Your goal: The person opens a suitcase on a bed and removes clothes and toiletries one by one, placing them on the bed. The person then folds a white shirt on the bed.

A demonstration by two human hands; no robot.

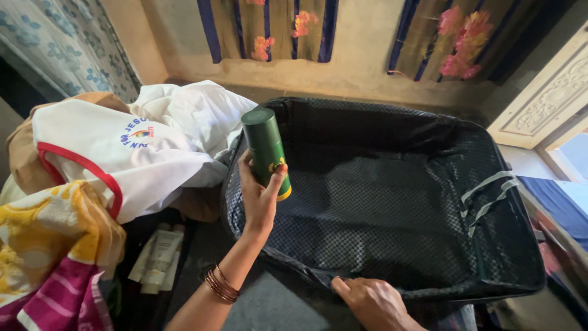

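Hands split the work as I watch: left hand point(260, 199) grasps the green can point(266, 151) over the open suitcase point(392, 214), right hand point(373, 300) pinches its near rim.

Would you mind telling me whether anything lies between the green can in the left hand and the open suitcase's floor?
Nothing visible does. The left hand holds the green can over the suitcase, whose lining below lies bare; the right hand rests on its near rim.

A dark green cylindrical can point(266, 151) with a yellow base band stands nearly upright, tilted slightly left, left of frame centre. Beneath and right of it, a black suitcase point(392, 202) lies open, its dotted lining bare.
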